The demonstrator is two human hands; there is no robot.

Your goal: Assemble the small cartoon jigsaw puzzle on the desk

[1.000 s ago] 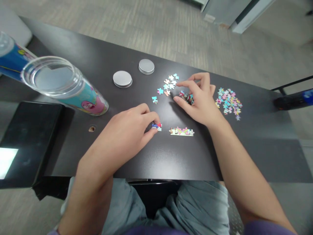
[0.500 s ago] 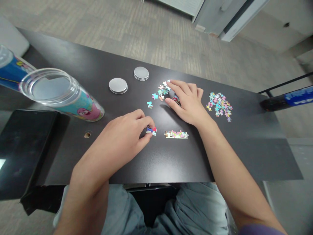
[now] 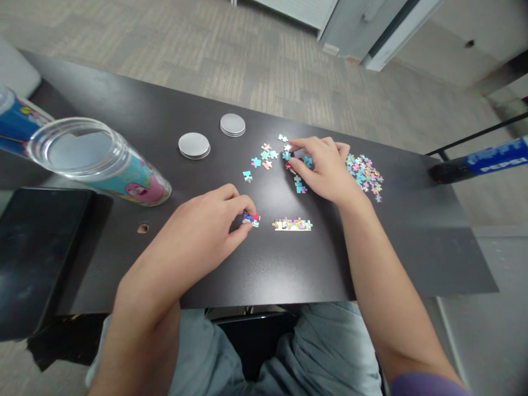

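Probably light and stiff, the small puzzle section (image 3: 254,220) on the surface (image 3: 264,269) suits an edge hold; the left hand (image 3: 206,223) pinches it, while the right hand (image 3: 324,168) spreads thumb and fingers over loose pieces (image 3: 265,155).

Pepsi bottle (image 3: 482,160): right end | black slab (image 3: 37,247), perhaps a tablet: left | carpet (image 3: 165,55): beyond desk (image 3: 412,247)

Office-like room
An office is suggested by grey patterned carpet (image 3: 165,63), a plain dark table (image 3: 412,242) and a pale cabinet (image 3: 303,10).
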